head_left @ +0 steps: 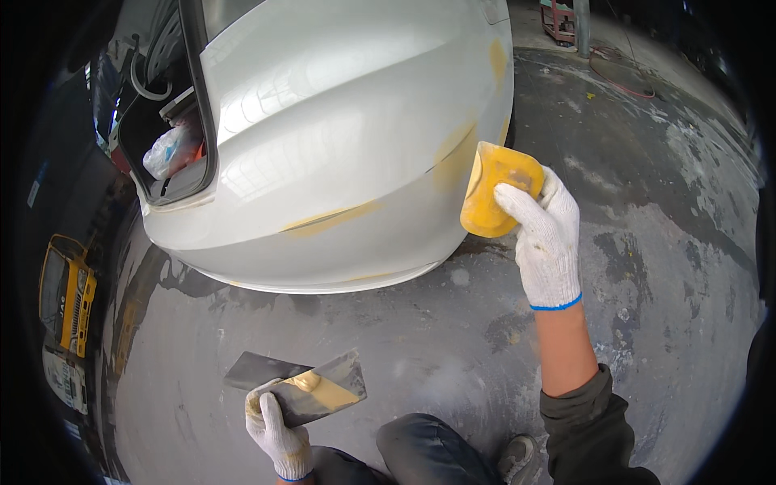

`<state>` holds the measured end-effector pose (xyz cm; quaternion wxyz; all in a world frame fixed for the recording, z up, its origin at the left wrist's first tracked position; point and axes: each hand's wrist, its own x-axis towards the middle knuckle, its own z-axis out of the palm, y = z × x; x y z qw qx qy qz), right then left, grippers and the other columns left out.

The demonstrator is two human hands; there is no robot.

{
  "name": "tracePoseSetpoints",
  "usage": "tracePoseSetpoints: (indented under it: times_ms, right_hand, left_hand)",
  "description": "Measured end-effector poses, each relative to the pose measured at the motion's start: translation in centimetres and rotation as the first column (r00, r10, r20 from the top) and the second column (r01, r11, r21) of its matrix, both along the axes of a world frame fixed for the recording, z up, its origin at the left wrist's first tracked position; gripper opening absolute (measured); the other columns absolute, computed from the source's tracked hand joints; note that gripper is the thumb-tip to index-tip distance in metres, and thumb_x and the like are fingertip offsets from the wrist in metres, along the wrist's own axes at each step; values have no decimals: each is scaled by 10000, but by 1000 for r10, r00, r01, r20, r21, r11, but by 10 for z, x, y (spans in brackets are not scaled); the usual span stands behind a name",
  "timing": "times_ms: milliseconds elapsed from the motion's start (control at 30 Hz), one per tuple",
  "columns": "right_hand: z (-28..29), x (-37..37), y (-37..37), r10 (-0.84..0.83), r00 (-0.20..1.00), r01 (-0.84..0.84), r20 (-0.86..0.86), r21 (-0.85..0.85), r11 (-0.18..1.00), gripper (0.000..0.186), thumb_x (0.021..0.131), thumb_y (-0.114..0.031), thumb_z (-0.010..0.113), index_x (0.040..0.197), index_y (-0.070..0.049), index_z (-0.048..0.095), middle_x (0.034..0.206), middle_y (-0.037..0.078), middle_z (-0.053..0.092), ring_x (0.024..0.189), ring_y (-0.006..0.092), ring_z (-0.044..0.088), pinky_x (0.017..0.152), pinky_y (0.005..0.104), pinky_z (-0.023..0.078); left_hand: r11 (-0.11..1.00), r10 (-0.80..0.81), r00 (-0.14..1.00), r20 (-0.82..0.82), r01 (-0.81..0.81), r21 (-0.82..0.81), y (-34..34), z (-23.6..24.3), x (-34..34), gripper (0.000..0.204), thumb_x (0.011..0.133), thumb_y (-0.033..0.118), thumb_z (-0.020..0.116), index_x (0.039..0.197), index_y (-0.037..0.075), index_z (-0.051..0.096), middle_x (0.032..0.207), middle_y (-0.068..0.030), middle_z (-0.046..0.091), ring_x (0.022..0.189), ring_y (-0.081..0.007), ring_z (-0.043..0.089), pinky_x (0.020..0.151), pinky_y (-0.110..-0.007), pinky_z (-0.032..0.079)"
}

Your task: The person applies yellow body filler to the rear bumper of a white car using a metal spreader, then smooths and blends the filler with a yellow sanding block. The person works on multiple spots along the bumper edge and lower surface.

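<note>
My right hand point(551, 255), in a white knit glove with a blue cuff, grips a yellow putty spreader point(485, 212). The thumb presses on its face, and it hangs beside the right side of a white car's rear bumper point(347, 178). Lower down, my left hand point(279, 436), gloved too, pinches a dark flat mixing board point(255, 370). A dollop of cream-yellow putty point(305, 381) sits on the board, with a smear toward its right end. Yellow patches point(335, 219) mark the bumper's crease and right side. Whether the spreader touches the bumper is unclear.
The car's trunk opening point(166, 137) at the upper left holds a plastic bag point(171, 152). A yellow truck point(69, 295) stands far left. At the upper right are a red stand point(558, 20) and a red hose point(622, 85) on the stained grey floor point(453, 364).
</note>
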<state>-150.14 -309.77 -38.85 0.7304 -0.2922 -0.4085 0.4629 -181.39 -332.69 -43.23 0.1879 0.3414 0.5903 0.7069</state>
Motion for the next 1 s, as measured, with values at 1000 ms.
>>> tracePoseSetpoints:
  times_ms: [1000]
  right_hand:
    - [-67, -142, -115, 404, 913, -345, 58, -421, 839, 367, 902, 13, 610, 1266, 54, 585, 1161, 144, 671, 1055, 226, 685, 986, 380, 551]
  left_hand:
    - [990, 130, 938, 321, -142, 15, -51, -47, -109, 213, 1028, 109, 599, 1148, -50, 675, 1063, -91, 718, 949, -136, 637, 890, -277, 503]
